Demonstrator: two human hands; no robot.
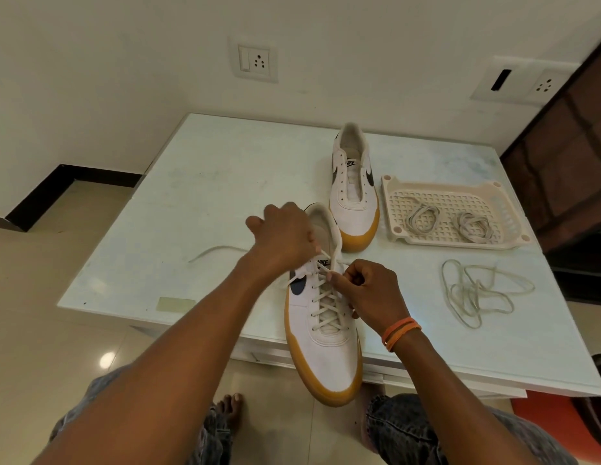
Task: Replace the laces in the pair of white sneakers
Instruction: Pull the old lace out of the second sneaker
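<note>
Table (225, 169): pale top that carries both sneakers, the tray and a loose lace.
Near sneaker (326, 347): white with a gum sole, toe hanging over the table's front edge; laced in crosses up to the top eyelets.
Far sneaker (354, 196): near the back of the table, eyelets bare, no lace in it.
Tray (393, 193): just right of the far sneaker, holding two coiled laces (448, 223).
Loose lace (477, 293): tangled on the table in front of the tray.
Left hand (285, 236): fingers curled, gripping one lace end above the tongue; a free tail (218, 251) trails to the left.
Right hand (373, 290): pinches the other lace end beside the top eyelets.
Step in hand: likely finishing the top of the near sneaker's lacing.
Next move: probably evening both ends and tying them, then lacing the far sneaker.
</note>
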